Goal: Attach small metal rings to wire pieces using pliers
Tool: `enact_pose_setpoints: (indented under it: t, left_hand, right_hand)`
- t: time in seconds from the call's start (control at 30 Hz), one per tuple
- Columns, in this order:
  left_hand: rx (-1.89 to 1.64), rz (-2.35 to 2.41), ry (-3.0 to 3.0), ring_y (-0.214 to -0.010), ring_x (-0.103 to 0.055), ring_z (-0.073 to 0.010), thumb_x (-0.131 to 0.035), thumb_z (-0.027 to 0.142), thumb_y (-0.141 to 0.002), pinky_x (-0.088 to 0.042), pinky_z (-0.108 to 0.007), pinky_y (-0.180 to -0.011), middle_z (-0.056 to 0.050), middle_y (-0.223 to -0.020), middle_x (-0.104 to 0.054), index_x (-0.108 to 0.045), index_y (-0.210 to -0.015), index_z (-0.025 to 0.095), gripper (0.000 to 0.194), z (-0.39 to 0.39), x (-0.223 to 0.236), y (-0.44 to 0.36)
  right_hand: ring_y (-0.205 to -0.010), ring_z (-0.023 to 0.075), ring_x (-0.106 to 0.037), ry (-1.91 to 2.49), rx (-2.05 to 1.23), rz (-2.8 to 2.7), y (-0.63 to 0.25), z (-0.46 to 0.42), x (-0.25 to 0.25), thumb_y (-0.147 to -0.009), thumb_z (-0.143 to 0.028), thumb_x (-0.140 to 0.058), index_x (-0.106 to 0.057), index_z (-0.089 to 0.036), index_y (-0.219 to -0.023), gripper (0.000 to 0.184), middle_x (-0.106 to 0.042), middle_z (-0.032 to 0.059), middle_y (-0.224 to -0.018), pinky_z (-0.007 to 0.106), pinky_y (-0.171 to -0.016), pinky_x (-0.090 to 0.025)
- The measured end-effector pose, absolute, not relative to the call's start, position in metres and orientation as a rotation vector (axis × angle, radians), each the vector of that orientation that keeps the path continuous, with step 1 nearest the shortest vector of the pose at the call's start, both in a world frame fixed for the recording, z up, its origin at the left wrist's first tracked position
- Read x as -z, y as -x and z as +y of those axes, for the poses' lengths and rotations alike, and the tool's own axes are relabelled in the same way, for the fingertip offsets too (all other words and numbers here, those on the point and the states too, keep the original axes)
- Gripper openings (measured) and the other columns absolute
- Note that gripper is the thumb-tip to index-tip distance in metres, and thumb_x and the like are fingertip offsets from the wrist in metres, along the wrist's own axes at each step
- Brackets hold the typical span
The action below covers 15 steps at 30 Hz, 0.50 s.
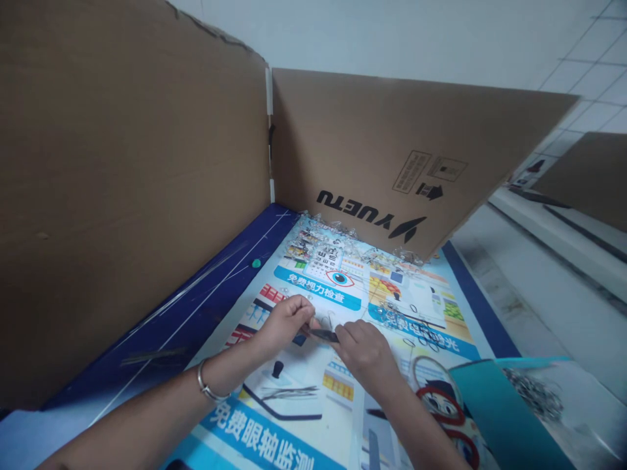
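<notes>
Near the middle of the printed sheet [337, 405], my left hand [289, 323] is closed in a pinch, with a bracelet on its wrist. What it pinches is too small to make out; it may be a thin wire. My right hand [365, 352] is wrapped round a small dark tool that looks like pliers [324, 335]. The tool's tip points left and meets the fingertips of my left hand. Several thin wires [289, 392] lie on the sheet below my hands. Small wire loops with transparent beads [392, 316] are scattered to the upper right.
Cardboard panels stand at the left [132, 176] and back [362, 143]. Transparent bead pieces [337, 228] line the back panel. Red-handled scissors [443, 411] lie by my right forearm. Beyond them, a teal-edged container [509, 411] holds a pile of small metal pieces [536, 395].
</notes>
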<state>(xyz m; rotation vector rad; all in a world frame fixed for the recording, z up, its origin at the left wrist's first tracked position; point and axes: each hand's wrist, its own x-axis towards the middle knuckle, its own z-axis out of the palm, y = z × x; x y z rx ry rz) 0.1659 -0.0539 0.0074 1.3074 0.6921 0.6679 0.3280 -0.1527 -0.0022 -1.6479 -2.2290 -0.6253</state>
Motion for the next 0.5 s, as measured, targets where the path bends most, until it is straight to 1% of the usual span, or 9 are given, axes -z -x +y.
enact_pose_setpoints:
  t: [0.27,0.5]
  left_hand:
    - [-0.688,0.683,-1.384,-0.056,-0.058,-0.0115,-0.054,0.035,-0.076,-0.047,-0.023,-0.057,-0.002,-0.066,-0.064,-0.054,-0.069,0.016,0.02,-0.0514,-0.0091,-0.1648]
    - [-0.682,0.665,-1.494,-0.057,-0.058,-0.0113,-0.049,0.029,-0.078,-0.048,-0.022,-0.058,-0.001,-0.066,-0.063,-0.054,-0.068,0.017,0.017,-0.0507,-0.0108,-0.1633]
  right_hand:
    - [-0.059,0.0127,-0.049,1.702,0.5,-2.173,-0.3281,-0.1515,0.0101,-0.086,-0.034,-0.046,-0.055,-0.017,-0.067,0.027,-0.054,0.0019,-0.06,0.024,-0.058,-0.03]
    - [-0.061,0.0122,-0.055,1.875,0.139,-2.156,-0.3278,-0.1519,0.0079,-0.086,-0.04,-0.044,-0.06,-0.019,-0.073,0.03,-0.061,0.0022,-0.065,0.022,-0.054,-0.032]
